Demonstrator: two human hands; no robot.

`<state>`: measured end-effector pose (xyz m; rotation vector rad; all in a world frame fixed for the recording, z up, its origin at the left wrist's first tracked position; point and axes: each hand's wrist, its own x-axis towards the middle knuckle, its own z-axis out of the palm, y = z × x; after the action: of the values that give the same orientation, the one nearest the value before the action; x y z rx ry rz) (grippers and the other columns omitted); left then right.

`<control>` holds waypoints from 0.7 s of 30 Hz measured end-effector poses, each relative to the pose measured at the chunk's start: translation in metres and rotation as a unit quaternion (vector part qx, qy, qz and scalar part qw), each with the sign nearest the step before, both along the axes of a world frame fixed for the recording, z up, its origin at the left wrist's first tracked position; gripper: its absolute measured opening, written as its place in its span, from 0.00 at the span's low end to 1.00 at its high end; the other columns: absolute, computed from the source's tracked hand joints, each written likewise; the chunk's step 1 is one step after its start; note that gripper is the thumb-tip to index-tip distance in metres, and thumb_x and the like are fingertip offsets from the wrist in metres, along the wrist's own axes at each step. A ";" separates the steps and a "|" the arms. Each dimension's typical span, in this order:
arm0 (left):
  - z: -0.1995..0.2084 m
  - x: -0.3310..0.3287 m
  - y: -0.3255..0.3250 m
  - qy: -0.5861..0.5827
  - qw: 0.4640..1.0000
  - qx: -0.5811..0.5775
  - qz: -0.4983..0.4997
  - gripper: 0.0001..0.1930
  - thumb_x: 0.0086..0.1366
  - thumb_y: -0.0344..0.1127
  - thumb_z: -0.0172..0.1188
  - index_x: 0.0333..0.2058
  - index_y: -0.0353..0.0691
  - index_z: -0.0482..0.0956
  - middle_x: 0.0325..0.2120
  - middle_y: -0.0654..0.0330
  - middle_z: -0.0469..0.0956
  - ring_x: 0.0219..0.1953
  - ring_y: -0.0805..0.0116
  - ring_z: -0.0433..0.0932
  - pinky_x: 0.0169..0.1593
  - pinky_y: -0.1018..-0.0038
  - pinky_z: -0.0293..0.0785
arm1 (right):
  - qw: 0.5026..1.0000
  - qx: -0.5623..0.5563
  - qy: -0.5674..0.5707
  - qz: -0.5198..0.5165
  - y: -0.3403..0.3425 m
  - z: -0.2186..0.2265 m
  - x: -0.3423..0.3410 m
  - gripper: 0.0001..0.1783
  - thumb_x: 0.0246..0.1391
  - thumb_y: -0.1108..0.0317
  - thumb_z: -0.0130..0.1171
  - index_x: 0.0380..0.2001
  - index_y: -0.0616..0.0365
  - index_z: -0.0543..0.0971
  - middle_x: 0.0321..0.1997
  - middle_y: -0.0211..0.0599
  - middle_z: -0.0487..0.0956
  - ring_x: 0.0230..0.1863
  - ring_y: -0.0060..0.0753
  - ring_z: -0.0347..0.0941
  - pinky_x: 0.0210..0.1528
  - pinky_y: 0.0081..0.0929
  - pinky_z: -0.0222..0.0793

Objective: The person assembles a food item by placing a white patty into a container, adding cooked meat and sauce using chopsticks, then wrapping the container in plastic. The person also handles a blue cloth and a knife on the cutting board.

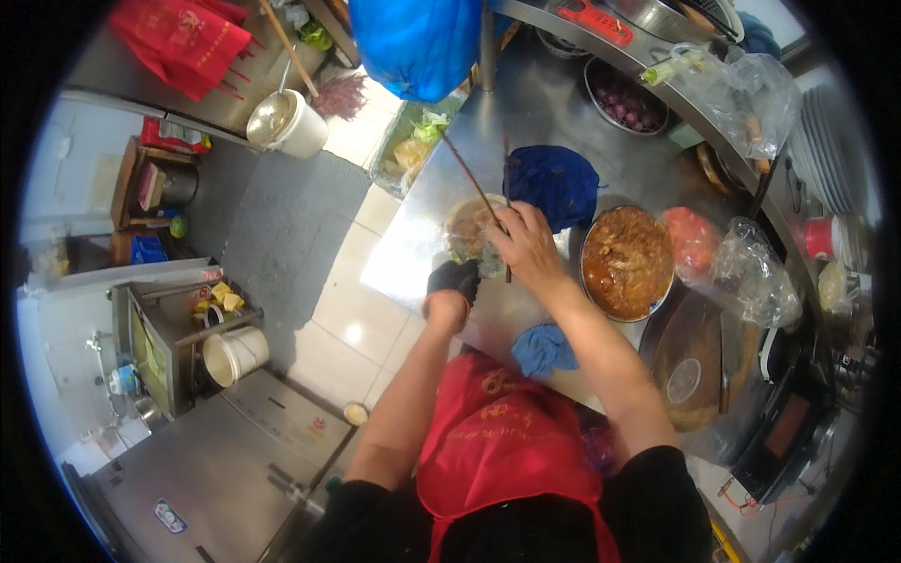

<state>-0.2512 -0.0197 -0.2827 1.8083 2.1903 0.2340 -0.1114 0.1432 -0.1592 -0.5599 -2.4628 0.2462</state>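
Note:
My right hand (pixel 527 246) is closed round a pair of long brown chopsticks (pixel 466 172), whose far ends spread apart. Under them, at the steel table's left end, sits a round, pale-rimmed container (pixel 450 225) with brownish food in it. My left hand (pixel 453 284), in a black glove, is closed at the container's near side, on what looks like a clear plastic bag (pixel 490 263); its fingertips are partly hidden. Right of my right hand stands a large bowl of brown, saucy meat (pixel 627 263). A dark blue cloth (pixel 554 186) lies just beyond that hand.
A light blue cloth (pixel 544 350) lies near my apron. To the right are a red bag (pixel 693 239), a round chopping board (pixel 680 366) and a cleaver (pixel 727 352). A bowl of purplish pieces (pixel 627 98) stands at the back. Left of the table is tiled floor (pixel 352 319).

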 end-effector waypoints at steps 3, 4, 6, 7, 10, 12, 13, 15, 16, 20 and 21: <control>0.010 -0.004 -0.008 -0.166 0.984 -0.043 0.051 0.15 0.73 0.44 0.52 0.46 0.43 0.83 0.39 0.54 0.84 0.40 0.56 0.82 0.44 0.63 0.77 | 0.997 -0.001 -0.009 0.077 0.015 0.014 -0.038 0.14 0.49 0.74 0.61 0.41 0.59 0.80 0.48 0.37 0.75 0.53 0.44 0.71 0.52 0.39 0.71; 0.021 0.001 -0.013 -0.398 0.896 -0.058 0.186 0.17 0.73 0.46 0.53 0.46 0.41 0.83 0.36 0.55 0.84 0.36 0.58 0.82 0.41 0.64 0.77 | 0.995 -0.003 -0.011 0.100 0.020 0.021 -0.048 0.13 0.50 0.74 0.60 0.42 0.59 0.80 0.48 0.37 0.76 0.54 0.44 0.71 0.52 0.39 0.72; 0.047 0.005 -0.015 -0.586 0.746 -0.069 0.310 0.15 0.72 0.43 0.56 0.44 0.38 0.83 0.32 0.57 0.83 0.32 0.63 0.82 0.36 0.67 0.77 | 0.996 -0.028 0.007 0.086 0.036 0.038 -0.063 0.15 0.50 0.76 0.60 0.44 0.60 0.80 0.49 0.39 0.76 0.53 0.44 0.72 0.51 0.38 0.73; 0.060 0.006 -0.016 -0.575 0.753 -0.073 0.313 0.12 0.71 0.38 0.57 0.43 0.36 0.82 0.31 0.58 0.83 0.32 0.65 0.81 0.36 0.69 0.77 | 0.996 -0.048 0.000 0.076 0.040 0.048 -0.064 0.16 0.51 0.77 0.60 0.45 0.61 0.80 0.49 0.40 0.76 0.53 0.44 0.72 0.51 0.38 0.73; 0.089 0.004 0.006 -0.541 0.748 -0.104 0.371 0.09 0.68 0.37 0.63 0.38 0.36 0.83 0.26 0.60 0.81 0.29 0.65 0.80 0.32 0.71 0.76 | 0.984 -0.121 0.124 0.033 0.050 0.082 -0.022 0.20 0.51 0.82 0.64 0.49 0.61 0.80 0.49 0.40 0.77 0.48 0.40 0.74 0.50 0.32 0.72; 0.105 0.018 0.023 -0.509 0.726 -0.060 0.459 0.14 0.62 0.42 0.68 0.38 0.37 0.84 0.21 0.54 0.80 0.25 0.55 0.79 0.32 0.62 0.76 | 0.943 -0.271 0.189 -0.029 0.031 0.101 0.017 0.21 0.53 0.83 0.65 0.51 0.61 0.79 0.46 0.35 0.77 0.46 0.32 0.74 0.49 0.27 0.71; 0.114 0.020 0.029 -0.395 0.835 -0.024 0.383 0.19 0.62 0.46 0.68 0.43 0.37 0.83 0.24 0.51 0.81 0.28 0.53 0.81 0.34 0.61 0.76 | 0.892 -0.385 0.224 -0.077 0.016 0.107 0.035 0.21 0.54 0.83 0.65 0.52 0.61 0.78 0.44 0.32 0.78 0.46 0.27 0.74 0.48 0.23 0.70; 0.126 0.019 0.051 -0.144 0.966 0.026 0.215 0.29 0.62 0.54 0.66 0.52 0.36 0.81 0.31 0.44 0.83 0.34 0.50 0.83 0.38 0.58 0.78 | 0.851 -0.446 0.260 -0.096 -0.008 0.117 0.068 0.25 0.55 0.85 0.64 0.56 0.61 0.76 0.41 0.28 0.77 0.43 0.19 0.72 0.44 0.17 0.68; 0.130 0.017 0.062 -0.118 0.974 0.010 0.194 0.27 0.61 0.53 0.66 0.51 0.37 0.82 0.33 0.43 0.83 0.37 0.49 0.83 0.40 0.58 0.78 | 0.851 -0.438 0.253 -0.142 -0.021 0.119 0.080 0.23 0.57 0.83 0.63 0.57 0.62 0.75 0.39 0.31 0.78 0.39 0.20 0.72 0.42 0.16 0.67; 0.130 -0.003 0.104 -0.006 0.995 -0.063 0.072 0.21 0.61 0.50 0.66 0.44 0.39 0.86 0.36 0.43 0.83 0.43 0.48 0.82 0.47 0.58 0.77 | 0.781 -0.475 0.348 -0.208 -0.058 0.114 0.123 0.15 0.69 0.70 0.57 0.54 0.65 0.77 0.31 0.28 0.80 0.29 0.17 0.70 0.33 0.15 0.66; 0.127 -0.008 0.110 0.016 0.994 -0.105 0.037 0.19 0.61 0.49 0.65 0.41 0.40 0.87 0.36 0.44 0.83 0.43 0.48 0.82 0.48 0.58 0.77 | 0.757 -0.511 0.338 -0.229 -0.060 0.108 0.129 0.14 0.70 0.67 0.55 0.52 0.65 0.77 0.30 0.28 0.80 0.27 0.17 0.70 0.32 0.15 0.65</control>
<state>-0.2591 0.0903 -0.1561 1.6312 2.2129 -0.0118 0.0173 0.0830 -0.0517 -1.2160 -1.2486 1.3498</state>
